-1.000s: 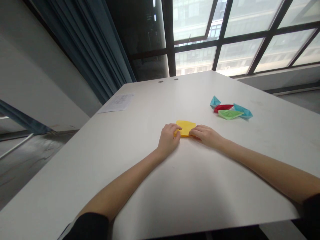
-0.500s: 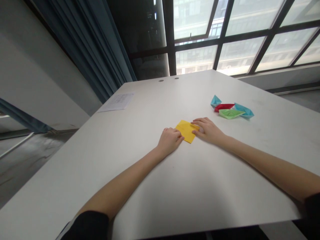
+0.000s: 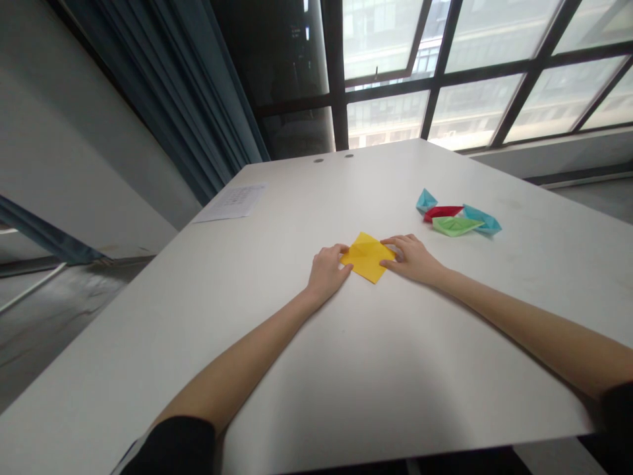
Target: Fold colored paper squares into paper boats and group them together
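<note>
A yellow folded paper lies flat on the white table, one corner pointing away from me and one toward me. My left hand is at its left corner, thumb and fingers closed on the edge. At the right corner, my right hand has its thumb and fingertips on the paper in the same way, thumb nearer to me. The fingers of both hands are bent, and the two side corners are partly covered by them.
Folded paper boats, red, green and blue, with another blue piece, sit beyond my right hand. A printed sheet lies at the table's far left edge.
My left hand has moved a little to the left, off the middle of the paper. More of the yellow paper shows, now as a diamond. My right hand has barely moved.
</note>
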`<state>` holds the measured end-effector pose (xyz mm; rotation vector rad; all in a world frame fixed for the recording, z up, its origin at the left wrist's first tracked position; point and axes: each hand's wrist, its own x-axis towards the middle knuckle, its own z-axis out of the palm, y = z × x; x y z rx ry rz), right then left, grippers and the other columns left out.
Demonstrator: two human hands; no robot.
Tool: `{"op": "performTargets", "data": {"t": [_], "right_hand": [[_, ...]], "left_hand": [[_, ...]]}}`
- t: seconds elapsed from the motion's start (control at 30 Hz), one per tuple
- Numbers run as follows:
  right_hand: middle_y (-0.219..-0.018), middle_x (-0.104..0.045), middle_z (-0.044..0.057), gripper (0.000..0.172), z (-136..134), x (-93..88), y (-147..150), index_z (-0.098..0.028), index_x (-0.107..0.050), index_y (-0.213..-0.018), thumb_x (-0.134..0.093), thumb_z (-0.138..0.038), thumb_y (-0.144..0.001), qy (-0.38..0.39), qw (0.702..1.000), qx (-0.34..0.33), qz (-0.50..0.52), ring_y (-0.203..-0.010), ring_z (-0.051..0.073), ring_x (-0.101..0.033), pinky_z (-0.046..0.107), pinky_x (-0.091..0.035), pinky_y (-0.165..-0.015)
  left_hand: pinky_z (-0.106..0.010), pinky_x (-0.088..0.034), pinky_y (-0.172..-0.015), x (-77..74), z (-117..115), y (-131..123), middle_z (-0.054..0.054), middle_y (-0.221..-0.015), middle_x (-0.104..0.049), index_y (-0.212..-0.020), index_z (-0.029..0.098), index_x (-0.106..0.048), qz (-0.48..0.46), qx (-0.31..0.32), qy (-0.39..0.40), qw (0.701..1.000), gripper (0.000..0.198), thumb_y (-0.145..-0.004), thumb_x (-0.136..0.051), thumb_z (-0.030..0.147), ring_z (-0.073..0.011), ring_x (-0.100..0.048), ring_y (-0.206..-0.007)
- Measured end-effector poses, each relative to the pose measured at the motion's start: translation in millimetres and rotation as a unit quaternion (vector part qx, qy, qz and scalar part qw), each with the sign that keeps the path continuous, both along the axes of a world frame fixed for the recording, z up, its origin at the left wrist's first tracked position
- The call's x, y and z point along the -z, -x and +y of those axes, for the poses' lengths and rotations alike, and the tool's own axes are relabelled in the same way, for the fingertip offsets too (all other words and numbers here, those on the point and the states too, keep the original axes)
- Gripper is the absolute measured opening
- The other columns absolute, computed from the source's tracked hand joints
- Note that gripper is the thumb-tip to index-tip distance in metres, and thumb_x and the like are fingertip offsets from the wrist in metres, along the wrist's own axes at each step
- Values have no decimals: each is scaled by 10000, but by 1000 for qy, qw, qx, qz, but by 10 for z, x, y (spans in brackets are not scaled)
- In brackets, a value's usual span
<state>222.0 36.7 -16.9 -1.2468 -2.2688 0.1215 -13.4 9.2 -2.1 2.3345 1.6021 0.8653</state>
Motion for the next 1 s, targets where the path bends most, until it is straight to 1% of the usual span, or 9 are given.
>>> {"op": "performTargets", "data": {"t": [0.13, 0.33, 0.4, 0.47, 0.57, 0.67, 0.77, 0.87, 1.0], "right_hand": [[-970, -635, 66, 335, -23, -30, 7, -197, -549, -984, -626, -367, -706, 7, 999, -8, 53, -901, 249, -529, 413, -426, -805], [-878, -631, 49, 143, -61, -77, 35, -210, -547, -860, -564, -207, -717, -3, 995, -70, 71, -848, 225, -533, 383, -426, -791], [-873, -634, 49, 156, -67, -79, 34, -206, -558, -842, -512, -136, -710, -3, 993, -91, 70, -837, 213, -541, 370, -429, -787], [-895, -637, 53, 231, -64, -69, 22, -200, -580, -845, -464, -77, -688, -8, 992, -106, 63, -844, 206, -548, 363, -429, -791], [-902, -646, 56, 301, -51, -48, -2, -196, -618, -847, -425, -43, -674, -17, 992, -122, 31, -854, 202, -557, 362, -425, -798], [-857, -658, 57, 286, -60, -56, 5, -192, -641, -835, -420, -59, -709, -20, 992, -123, -1, -847, 202, -563, 366, -420, -793], [-838, -667, 64, 232, -111, -103, 65, -186, -652, -828, -442, -116, -760, -24, 993, -116, -18, -850, 207, -565, 367, -416, -787], [-873, -669, 72, 208, -178, -146, 149, -188, -658, -887, -466, -213, -811, -21, 993, -116, -28, -867, 207, -568, 368, -411, -795], [-962, -652, 92, 292, -219, -148, 220, -196, -637, -1027, -504, -349, -817, -21, 991, -127, -45, -916, 219, -563, 382, -403, -817]], "left_hand": [[-379, -417, -850, -15, -11, -8, -50, -1003, -643, -1104, 187, -506, 1, -8, -7, 1000, 412, -704, -603, 205, -228, -537, -952], [-394, -388, -905, -6, -8, -7, -61, -1109, -606, -1090, 198, -543, 22, -1, -18, 1000, 385, -709, -600, 208, -234, -503, -1038], [-390, -391, -898, -12, -12, -9, -50, -1068, -622, -1031, 209, -580, 23, 5, -17, 1000, 319, -712, -588, 198, -229, -511, -1019], [-384, -399, -880, -18, -16, -12, -41, -994, -646, -928, 212, -624, 27, 10, -18, 999, 226, -718, -557, 165, -222, -519, -989], [-379, -403, -856, -24, -19, -18, -36, -917, -669, -813, 213, -662, 43, 19, -15, 999, 220, -713, -499, 103, -216, -522, -960], [-377, -398, -836, -39, -27, -29, -39, -913, -678, -789, 214, -679, 69, 32, -15, 997, 250, -724, -468, 97, -217, -523, -950], [-371, -387, -800, -67, -57, -58, -53, -897, -677, -777, 204, -673, 98, 31, -21, 994, 217, -772, -461, 158, -215, -541, -897], [-376, -369, -769, -94, -103, -97, -79, -856, -659, -787, 188, -651, 125, 24, -32, 991, 201, -786, -525, 346, -230, -549, -849], [-383, -345, -780, -113, -155, -128, -102, -876, -631, -853, 185, -640, 151, 26, -51, 987, 382, -732, -561, 539, -251, -540, -867]]}}
